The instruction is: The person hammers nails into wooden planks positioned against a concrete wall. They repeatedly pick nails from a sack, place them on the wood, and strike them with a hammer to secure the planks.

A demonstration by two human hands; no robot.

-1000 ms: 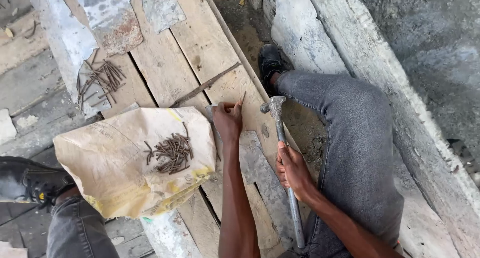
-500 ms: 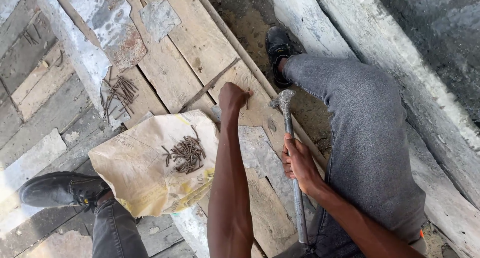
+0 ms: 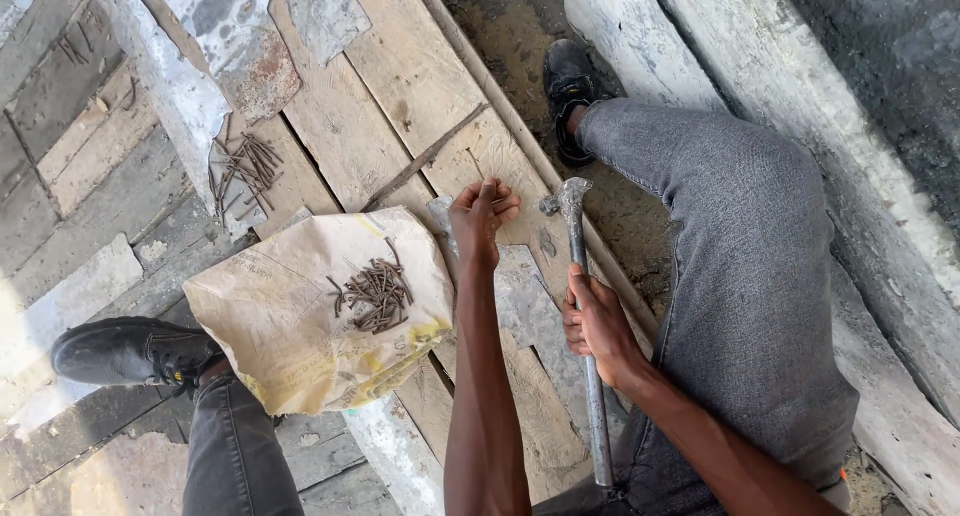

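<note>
My left hand (image 3: 480, 216) pinches a nail upright on a wooden plank (image 3: 420, 76), fingertips closed around it. My right hand (image 3: 600, 326) grips the metal shaft of a claw hammer (image 3: 572, 201), whose head hovers just right of the left hand, apart from the nail. A pile of rusty nails (image 3: 375, 294) lies on a crumpled tan paper sack (image 3: 290, 326) left of my left forearm. A second loose bunch of nails (image 3: 243, 169) rests on the boards further up and left.
I squat over weathered planks; my black boots (image 3: 130, 351) (image 3: 567, 81) and grey trousers (image 3: 750, 276) frame the spot. Thin metal patches (image 3: 325, 16) are fixed on the boards. A concrete ledge (image 3: 760, 66) and dirt gap run along the right.
The view has shifted and drawn closer. My left hand stays at the nail on the plank, and the hammer head stays close beside it on the right.
</note>
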